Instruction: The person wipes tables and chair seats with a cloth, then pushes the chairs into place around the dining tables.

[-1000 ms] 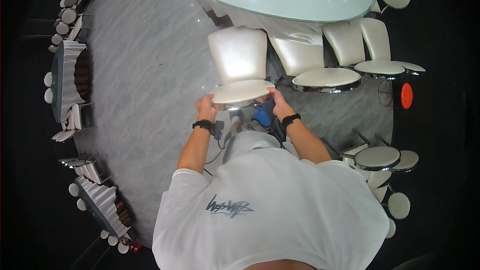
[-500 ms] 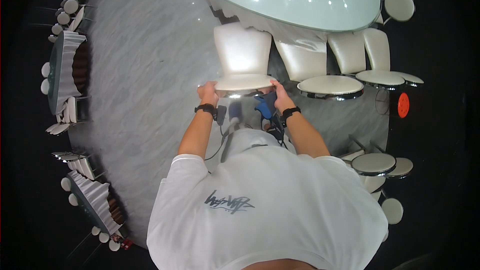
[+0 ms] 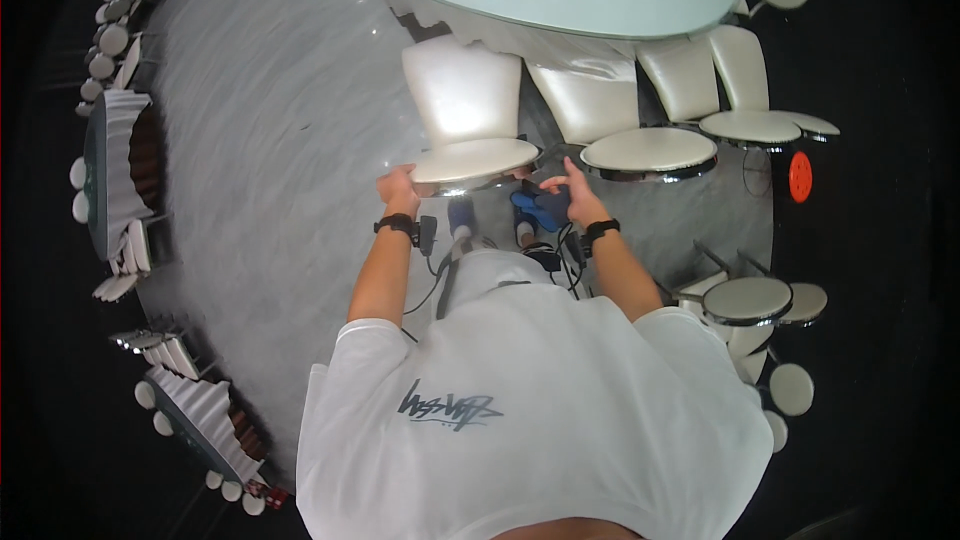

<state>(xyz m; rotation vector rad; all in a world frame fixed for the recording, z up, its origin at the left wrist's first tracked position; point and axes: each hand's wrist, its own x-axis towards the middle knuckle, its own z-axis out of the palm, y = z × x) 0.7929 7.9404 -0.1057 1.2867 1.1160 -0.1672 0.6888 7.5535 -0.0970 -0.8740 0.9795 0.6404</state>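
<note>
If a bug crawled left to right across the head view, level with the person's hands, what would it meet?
Draped table → left hand → white chair between the hands → right hand → round orange-red thing.

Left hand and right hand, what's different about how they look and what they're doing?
The left hand has its fingers closed on the edge of the white chair; the right hand has its fingers spread open. The left hand is at the chair's left side; the right hand is by its right side, maybe not touching it. Both are bare, with a black band at the wrist.
</note>
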